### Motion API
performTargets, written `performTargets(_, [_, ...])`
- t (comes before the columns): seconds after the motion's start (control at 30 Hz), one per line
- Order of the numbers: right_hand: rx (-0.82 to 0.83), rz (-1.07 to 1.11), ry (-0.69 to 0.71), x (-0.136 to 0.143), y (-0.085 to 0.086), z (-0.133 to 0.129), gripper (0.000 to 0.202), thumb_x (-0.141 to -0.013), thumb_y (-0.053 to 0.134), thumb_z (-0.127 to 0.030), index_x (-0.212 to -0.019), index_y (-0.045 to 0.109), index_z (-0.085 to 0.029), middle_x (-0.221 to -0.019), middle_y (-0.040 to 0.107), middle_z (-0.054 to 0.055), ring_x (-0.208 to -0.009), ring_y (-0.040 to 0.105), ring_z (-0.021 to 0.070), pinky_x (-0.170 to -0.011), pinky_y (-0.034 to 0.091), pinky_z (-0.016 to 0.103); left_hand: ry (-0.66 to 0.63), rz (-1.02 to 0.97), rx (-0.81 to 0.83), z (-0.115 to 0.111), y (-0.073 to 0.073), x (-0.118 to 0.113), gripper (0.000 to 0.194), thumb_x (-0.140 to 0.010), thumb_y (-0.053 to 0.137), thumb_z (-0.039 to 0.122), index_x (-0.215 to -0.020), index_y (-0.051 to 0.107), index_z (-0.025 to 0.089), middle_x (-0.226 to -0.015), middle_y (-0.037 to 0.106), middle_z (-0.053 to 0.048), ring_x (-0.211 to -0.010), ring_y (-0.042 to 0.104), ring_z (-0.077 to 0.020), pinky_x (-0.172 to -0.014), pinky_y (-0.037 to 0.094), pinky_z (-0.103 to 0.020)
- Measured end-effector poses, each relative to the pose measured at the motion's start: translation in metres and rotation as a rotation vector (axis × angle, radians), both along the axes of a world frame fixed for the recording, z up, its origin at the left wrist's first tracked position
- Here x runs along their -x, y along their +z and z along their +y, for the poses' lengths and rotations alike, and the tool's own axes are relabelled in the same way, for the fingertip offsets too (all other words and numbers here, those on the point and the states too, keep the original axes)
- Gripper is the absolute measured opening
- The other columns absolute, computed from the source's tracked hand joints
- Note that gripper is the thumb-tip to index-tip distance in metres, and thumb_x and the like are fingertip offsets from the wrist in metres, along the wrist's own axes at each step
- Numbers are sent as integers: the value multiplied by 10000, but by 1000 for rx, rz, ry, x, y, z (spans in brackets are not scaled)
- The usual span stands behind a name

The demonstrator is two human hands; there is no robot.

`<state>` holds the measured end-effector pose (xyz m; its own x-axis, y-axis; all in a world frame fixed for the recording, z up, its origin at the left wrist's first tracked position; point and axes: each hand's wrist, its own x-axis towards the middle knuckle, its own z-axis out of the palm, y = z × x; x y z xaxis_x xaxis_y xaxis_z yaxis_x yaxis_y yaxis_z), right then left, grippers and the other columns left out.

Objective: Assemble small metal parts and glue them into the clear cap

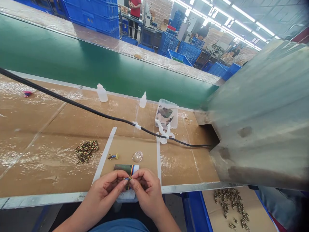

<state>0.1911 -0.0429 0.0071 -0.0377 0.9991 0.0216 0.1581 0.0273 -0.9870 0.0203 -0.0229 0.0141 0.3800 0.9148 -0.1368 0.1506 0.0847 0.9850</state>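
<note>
Between my fingertips, just over the table's front edge, is a small dark, blue and yellow piece (126, 178). My left hand (107, 190) pinches its left end and my right hand (146, 188) pinches its right end. Behind my fingers lies a dark green cylinder (122, 167) with coloured stripes and a white end. A small painted figure (113, 156) with a yellow base lies beyond it, beside a clear round dish (137, 156). Farther left is a pile of small dark and yellow parts (87, 150).
Two white bottles (102, 93) (143, 100) and a clear tub (167, 113) with camouflage cloth stand at the back. A black cable (96, 112) crosses the table. At right is a metal housing (260, 122); below it, more small parts (233, 203). A person in red (135, 9) stands far off.
</note>
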Motion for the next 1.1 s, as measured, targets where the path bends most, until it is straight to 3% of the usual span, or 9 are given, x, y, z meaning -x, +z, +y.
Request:
performTargets(0.37, [-40,-27,11,1,9,2,94,-868,582,-214,-828,650,-164,-775,610,26,-695,580,132,-609,451,211,68,51,-135,-6,-6,2,111,-894,573,269,-960,660,258,-795,683,-3,-676,641,-165,-622,510,-196])
performTargets(0.8, [109,125,-11,2,10,3,134,-840,640,-288,-807,672,-162,-719,615,3,-640,533,112,-597,423,214,139,-75,121,-6,-16,8,150,-865,627,365,-943,704,262,-721,642,11,-640,577,-152,-574,477,-185])
performTargets(0.97, [154,162,-37,6,13,3,125,-788,680,-284,-780,691,-159,-697,622,0,-625,518,114,-599,418,227,152,-132,143,-3,-14,10,131,-835,674,338,-910,742,255,-879,689,-25,-795,619,-187,-694,501,-219])
performTargets(1.1, [169,183,-64,8,17,4,112,-758,692,-269,-761,701,-158,-697,632,3,-648,530,126,-619,418,239,123,-146,157,0,-14,13,132,-841,672,325,-924,752,259,-884,696,-30,-850,626,-205,-743,500,-242])
